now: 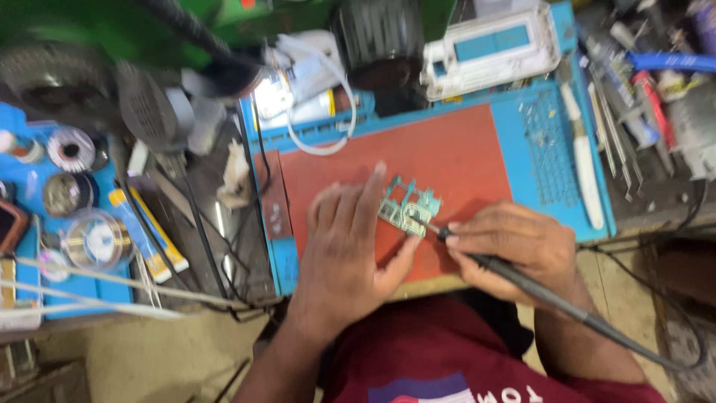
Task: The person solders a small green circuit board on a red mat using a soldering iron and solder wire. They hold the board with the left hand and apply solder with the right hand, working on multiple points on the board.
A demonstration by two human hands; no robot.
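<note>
Holding a black soldering iron (522, 280) like a pen, my right hand (518, 250) sets its tip on the small green circuit board (409, 207). I see the board lying on the red work mat (447, 153), with my left hand (347, 246) spread flat, fingertips pressing its left edge.

Bare red mat (455, 149) lies open beyond the circuit board (409, 207) — white cable (328, 145) crowds its far-left corner.
</note>
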